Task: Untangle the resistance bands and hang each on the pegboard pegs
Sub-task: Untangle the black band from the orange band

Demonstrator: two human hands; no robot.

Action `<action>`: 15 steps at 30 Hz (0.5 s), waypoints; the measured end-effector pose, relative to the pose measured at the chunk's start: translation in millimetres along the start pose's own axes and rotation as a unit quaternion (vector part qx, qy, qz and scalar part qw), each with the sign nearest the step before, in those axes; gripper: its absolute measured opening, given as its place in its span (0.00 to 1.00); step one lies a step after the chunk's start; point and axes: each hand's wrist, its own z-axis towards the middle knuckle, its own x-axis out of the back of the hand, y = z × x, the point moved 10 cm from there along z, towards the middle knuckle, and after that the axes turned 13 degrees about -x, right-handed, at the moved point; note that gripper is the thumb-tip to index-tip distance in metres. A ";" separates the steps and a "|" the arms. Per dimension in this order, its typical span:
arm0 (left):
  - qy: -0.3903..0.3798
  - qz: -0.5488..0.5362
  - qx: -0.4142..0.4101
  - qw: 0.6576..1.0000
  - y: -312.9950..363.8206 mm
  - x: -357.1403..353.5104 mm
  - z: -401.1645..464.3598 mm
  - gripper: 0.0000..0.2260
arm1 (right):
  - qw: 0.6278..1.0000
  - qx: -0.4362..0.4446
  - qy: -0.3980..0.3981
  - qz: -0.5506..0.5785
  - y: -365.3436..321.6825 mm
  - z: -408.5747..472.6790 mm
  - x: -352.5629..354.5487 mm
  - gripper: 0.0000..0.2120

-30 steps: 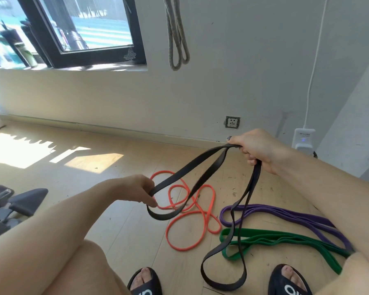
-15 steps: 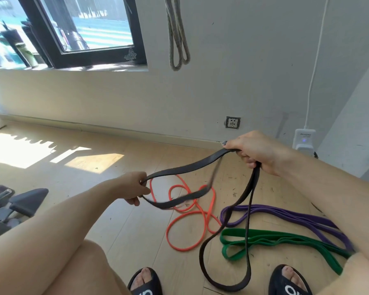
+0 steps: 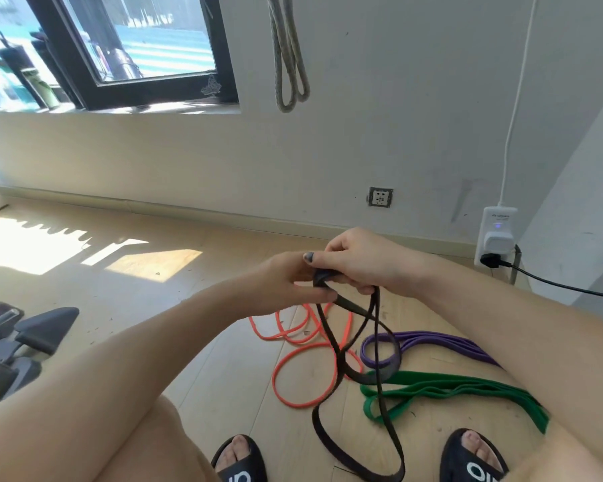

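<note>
Two hands are meeting at the centre of the frame, both closing on the top of the black resistance band (image 3: 331, 346): the left hand (image 3: 289, 283) is pinching it from the left, the right hand (image 3: 359, 262) curling over it from above. Its loops are hanging nearly straight down toward the lower edge, between two black slides (image 3: 239, 460) bearing white lettering, only partly readable. Printing on the white plug adapter (image 3: 496, 234) at right is too small to read. Lying on the wooden floor (image 3: 154, 307) are an orange band (image 3: 295, 346), a purple band (image 3: 432, 342) and a green band (image 3: 449, 387).
</note>
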 end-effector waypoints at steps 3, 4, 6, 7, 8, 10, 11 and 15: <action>0.010 0.006 -0.007 1.000 6.0 6.6 0.4 0.05 | 1.000 0.010 -0.002 -0.022 -2.3 -3.5 4.0 0.25; 0.005 0.013 -0.005 1.000 5.9 8.4 -0.6 0.03 | 0.998 0.013 -0.010 -0.053 -2.9 -6.1 3.9 0.24; -0.006 0.036 -0.001 0.999 6.1 11.1 -2.9 0.03 | 0.992 0.015 -0.036 -0.118 -0.7 -11.4 1.1 0.19; -0.012 0.047 0.006 0.999 6.1 11.7 -4.5 0.05 | 0.989 0.016 -0.052 -0.139 1.2 -13.3 -0.5 0.16; -0.016 0.050 0.015 0.999 4.3 12.4 -6.2 0.06 | 0.986 0.019 -0.065 -0.154 3.8 -14.0 -1.4 0.13; -0.024 0.054 0.029 0.998 1.5 15.0 -10.3 0.07 | 0.981 0.028 -0.062 -0.182 5.8 -14.1 0.3 0.08; -0.030 0.061 0.033 0.997 1.6 16.4 -12.3 0.07 | 0.979 0.035 -0.051 -0.192 5.5 -13.7 2.6 0.07; -0.041 0.080 0.023 0.996 9.8 17.3 -13.8 0.06 | 0.985 0.052 -0.042 -0.161 3.9 -14.5 2.7 0.06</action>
